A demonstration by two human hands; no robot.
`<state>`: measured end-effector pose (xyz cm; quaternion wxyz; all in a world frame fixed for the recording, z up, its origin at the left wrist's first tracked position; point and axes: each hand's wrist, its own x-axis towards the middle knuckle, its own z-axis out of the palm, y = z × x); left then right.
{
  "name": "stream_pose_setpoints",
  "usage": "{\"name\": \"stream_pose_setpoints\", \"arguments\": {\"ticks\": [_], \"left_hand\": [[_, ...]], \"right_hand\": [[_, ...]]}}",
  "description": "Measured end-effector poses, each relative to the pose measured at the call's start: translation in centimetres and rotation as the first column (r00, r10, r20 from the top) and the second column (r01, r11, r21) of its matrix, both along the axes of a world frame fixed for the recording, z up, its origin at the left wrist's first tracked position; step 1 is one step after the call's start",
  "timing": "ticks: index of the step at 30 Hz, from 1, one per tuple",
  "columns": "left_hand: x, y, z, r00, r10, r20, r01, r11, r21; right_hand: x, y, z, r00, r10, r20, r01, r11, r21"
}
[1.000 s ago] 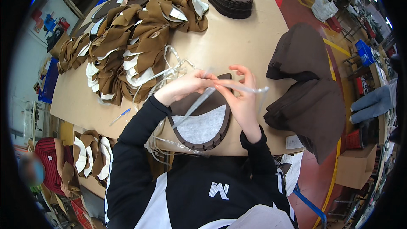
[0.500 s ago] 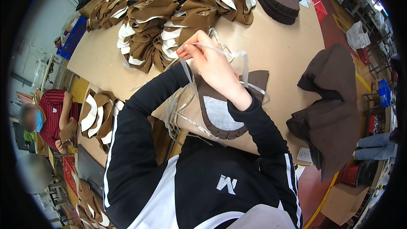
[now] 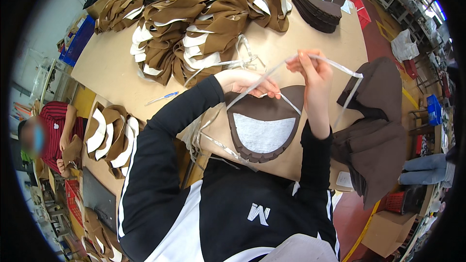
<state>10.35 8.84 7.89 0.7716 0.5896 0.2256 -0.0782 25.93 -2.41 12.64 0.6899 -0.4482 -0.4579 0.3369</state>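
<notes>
A narrow whitish tape runs between my hands and trails down on the right. My right hand is raised and closed, pinching the tape between thumb and fingertips. Lower and to the left, my left hand is closed on another stretch of the tape, just over the top edge of a dark brown fabric piece. That piece has a rounded, notched lower edge and a pale grey-white patch. More loose tape hangs in a tangle by the table edge, beside my left forearm.
Brown pieces with white backing are heaped on the far table. A blue pen lies left. Dark cut stacks sit back right, near a red crate. Dark brown fabric drapes at right. A seated person is at far left.
My hands have come apart. The right moved right, drawing tape with it; the left moved right and down over the dark piece, whose patch is now uncovered.
</notes>
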Motion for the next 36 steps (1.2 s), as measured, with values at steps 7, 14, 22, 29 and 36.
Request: {"name": "stream_pose_setpoints", "arguments": {"ticks": [7,14,22,29,36], "left_hand": [[2.9,-0.3,4.3,0.994,0.001,0.105,-0.016,0.989,0.146],[0.4,-1.0,7.8,0.984,0.078,0.158,-0.130,0.928,0.349],[-3.7,0.9,7.7,0.881,0.408,0.240,-0.441,0.892,0.103],[-6.9,0.6,11.7,0.747,0.466,0.473,-0.558,0.827,0.066],[-7.4,1.3,9.4,0.755,0.513,0.409,-0.516,0.849,-0.113]], "right_hand": [[1.0,-4.3,-4.8,0.974,-0.224,0.023,0.225,0.971,-0.077],[0.2,-4.2,-6.5,0.996,-0.083,-0.035,0.080,0.993,-0.083],[-4.4,-4.2,-3.4,0.580,-0.334,0.743,0.127,0.938,0.323],[-9.4,-1.5,-6.5,0.500,0.149,0.853,-0.212,0.976,-0.046],[-8.8,3.8,-5.7,0.886,0.448,-0.116,-0.458,0.814,-0.356]]}}
